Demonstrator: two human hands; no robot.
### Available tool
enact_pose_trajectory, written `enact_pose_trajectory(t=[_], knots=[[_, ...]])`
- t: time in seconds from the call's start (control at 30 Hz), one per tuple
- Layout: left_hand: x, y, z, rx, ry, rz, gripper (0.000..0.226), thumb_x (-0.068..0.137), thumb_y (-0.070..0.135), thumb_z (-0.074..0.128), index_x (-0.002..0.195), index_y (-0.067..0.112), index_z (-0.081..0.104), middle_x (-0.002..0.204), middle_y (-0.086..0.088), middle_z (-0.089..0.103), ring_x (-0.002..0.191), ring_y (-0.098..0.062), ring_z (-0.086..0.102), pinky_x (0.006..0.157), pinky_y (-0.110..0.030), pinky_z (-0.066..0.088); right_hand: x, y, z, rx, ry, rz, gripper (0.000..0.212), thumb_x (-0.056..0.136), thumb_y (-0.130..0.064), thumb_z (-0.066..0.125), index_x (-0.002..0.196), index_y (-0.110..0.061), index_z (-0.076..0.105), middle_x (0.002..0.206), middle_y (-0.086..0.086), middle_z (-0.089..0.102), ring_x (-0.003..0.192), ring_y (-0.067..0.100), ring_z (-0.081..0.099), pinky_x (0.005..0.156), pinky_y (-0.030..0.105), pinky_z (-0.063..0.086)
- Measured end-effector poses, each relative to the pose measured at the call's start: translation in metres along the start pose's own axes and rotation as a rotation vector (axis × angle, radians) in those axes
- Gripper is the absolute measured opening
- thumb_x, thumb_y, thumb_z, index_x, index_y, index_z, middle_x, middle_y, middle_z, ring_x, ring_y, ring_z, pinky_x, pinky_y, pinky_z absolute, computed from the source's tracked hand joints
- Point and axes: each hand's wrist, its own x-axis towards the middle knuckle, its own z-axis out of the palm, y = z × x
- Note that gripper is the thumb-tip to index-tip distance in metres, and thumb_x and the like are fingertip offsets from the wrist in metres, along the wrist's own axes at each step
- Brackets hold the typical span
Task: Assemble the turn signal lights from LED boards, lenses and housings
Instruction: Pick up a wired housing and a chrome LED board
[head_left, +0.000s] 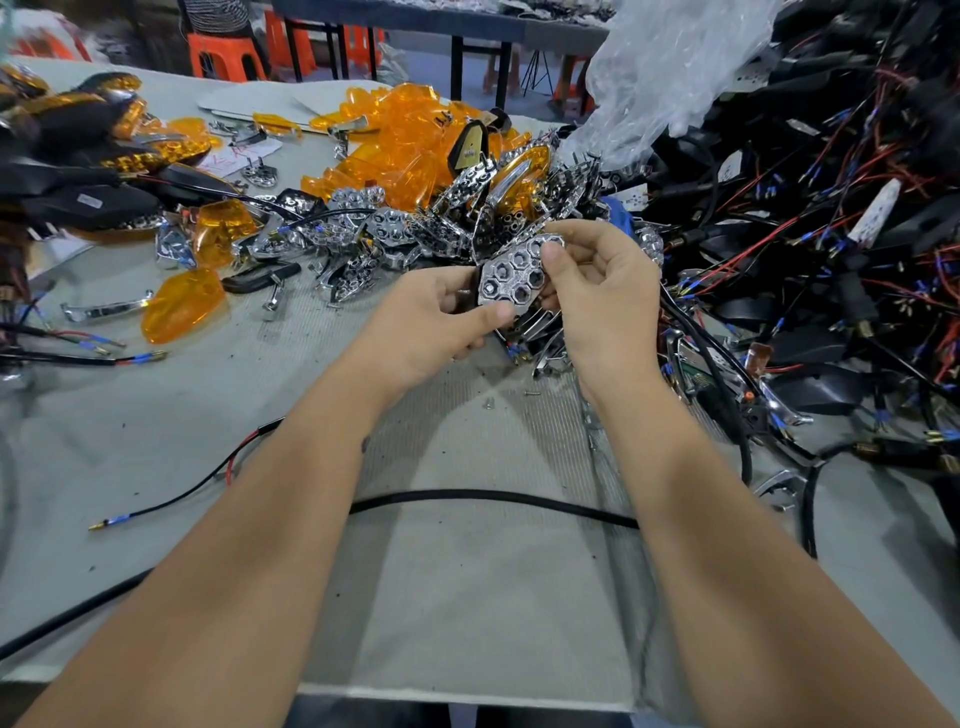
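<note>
- Both hands meet above the worktop's middle: the left hand (436, 317) pinches the lower end of a chrome reflector (514, 275) between thumb and fingers, and the right hand (597, 291) pinches its upper end, thumb on the honeycomb face.
- Held at both ends, the reflector faces the person, probably so it can be lined up with a dark part behind it; what that part is cannot be told.
- Nearer the front edge, a black cable (493, 499) crosses the grey mat (467, 597) under the forearms.
- Just beyond the hands, loose reflectors (363, 223) lie heaped within reach.
- Farther back, orange lenses (395, 156) are piled toward the far edge.
- Along the right edge, wired housings (810, 260) lie tangled; finished lights (78, 135) lie at the far left corner, likely set aside.
</note>
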Motion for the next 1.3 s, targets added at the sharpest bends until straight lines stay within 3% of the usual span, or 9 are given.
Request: enact_pose_trajectory(t=[0.1, 0.27, 0.4, 0.6, 0.8, 0.9, 1.0, 1.17, 1.3], knots=[[-0.0001, -0.0001, -0.0002, 0.021, 0.026, 0.015, 0.014, 0.092, 0.013, 0.068, 0.101, 0.024, 0.069, 0.074, 0.01, 0.072, 0.06, 0.001, 0.058, 0.054, -0.012, 0.045, -0.0021, -0.0005, 0.0008, -0.017, 0.007, -0.041, 0.017, 0.092, -0.006, 0.068, 0.098, -0.022, 0.067, 0.094, 0.01, 0.06, 0.077, 0.022, 0.06, 0.076, 0.037, 0.055], [-0.0022, 0.0025, 0.0011, -0.035, 0.033, 0.065, 0.023, 0.093, 0.004, 0.064, 0.104, 0.024, 0.068, 0.075, 0.015, 0.073, 0.058, 0.007, 0.058, 0.054, -0.009, 0.044, -0.0033, -0.0011, -0.0025, -0.099, 0.054, -0.118, 0.025, 0.087, -0.015, 0.075, 0.104, -0.033, 0.068, 0.097, -0.003, 0.048, 0.071, -0.001, 0.043, 0.074, 0.01, 0.041], [-0.0018, 0.0018, 0.0004, -0.066, 0.029, 0.07, 0.022, 0.094, 0.007, 0.064, 0.11, 0.022, 0.068, 0.079, 0.009, 0.073, 0.057, 0.003, 0.053, 0.055, -0.01, 0.042, -0.003, -0.0004, -0.0008, -0.036, 0.013, -0.068, 0.034, 0.091, -0.017, 0.071, 0.117, -0.035, 0.059, 0.093, -0.002, 0.054, 0.078, 0.009, 0.051, 0.08, 0.026, 0.054], [-0.0029, 0.0014, -0.002, -0.075, -0.005, 0.11, 0.02, 0.095, 0.015, 0.063, 0.09, 0.033, 0.071, 0.063, 0.016, 0.056, 0.058, -0.002, 0.048, 0.053, -0.012, 0.039, -0.0084, -0.001, 0.005, 0.133, -0.155, 0.077, 0.011, 0.097, -0.031, 0.06, 0.095, -0.026, 0.07, 0.1, 0.019, 0.069, 0.093, 0.033, 0.062, 0.096, 0.063, 0.048], [-0.003, 0.0031, -0.0003, -0.082, 0.095, 0.077, 0.025, 0.101, 0.036, 0.055, 0.083, 0.036, 0.073, 0.063, 0.015, 0.055, 0.056, -0.007, 0.05, 0.049, -0.015, 0.039, -0.0079, 0.0032, 0.0045, 0.083, -0.169, 0.046, 0.026, 0.098, -0.032, 0.06, 0.081, -0.013, 0.063, 0.074, 0.006, 0.055, 0.074, 0.018, 0.05, 0.072, 0.052, 0.048], [-0.0037, 0.0041, 0.0017, -0.084, 0.105, 0.061, 0.032, 0.102, 0.038, 0.052, 0.076, 0.035, 0.071, 0.066, 0.006, 0.068, 0.053, -0.007, 0.049, 0.047, -0.013, 0.038, -0.0074, 0.002, 0.0064, 0.125, -0.178, 0.113, 0.042, 0.098, -0.04, 0.055, 0.091, -0.001, 0.068, 0.083, 0.025, 0.066, 0.073, 0.027, 0.061, 0.075, 0.05, 0.056], [-0.0027, 0.0043, 0.0034, -0.118, 0.155, 0.028, 0.039, 0.102, 0.037, 0.052, 0.068, 0.038, 0.072, 0.067, 0.002, 0.071, 0.05, -0.006, 0.048, 0.046, -0.013, 0.04, -0.0037, 0.0005, 0.0056, 0.247, -0.185, 0.264, 0.052, 0.104, -0.048, 0.037, 0.089, -0.015, 0.073, 0.085, 0.011, 0.077, 0.074, 0.027, 0.073, 0.074, 0.041, 0.062], [-0.0004, 0.0024, 0.0053, -0.165, 0.152, -0.012, 0.031, 0.1, 0.036, 0.055, 0.075, 0.03, 0.073, 0.064, 0.009, 0.066, 0.055, -0.009, 0.057, 0.054, -0.021, 0.047, -0.0043, 0.0, 0.0053, 0.143, -0.221, 0.18, 0.052, 0.092, -0.042, 0.06, 0.098, 0.009, 0.06, 0.092, 0.03, 0.063, 0.082, 0.031, 0.059, 0.089, 0.066, 0.049], [0.0038, 0.0022, 0.0042, -0.301, 0.07, -0.135, 0.042, 0.104, 0.041, 0.04, 0.106, 0.006, 0.064, 0.079, -0.005, 0.068, 0.061, -0.015, 0.059, 0.056, -0.027, 0.049, -0.0031, -0.0006, 0.0022, 0.147, -0.191, 0.177, 0.023, 0.101, -0.026, 0.058, 0.089, -0.01, 0.069, 0.1, 0.024, 0.071, 0.089, 0.029, 0.063, 0.096, 0.061, 0.049]])
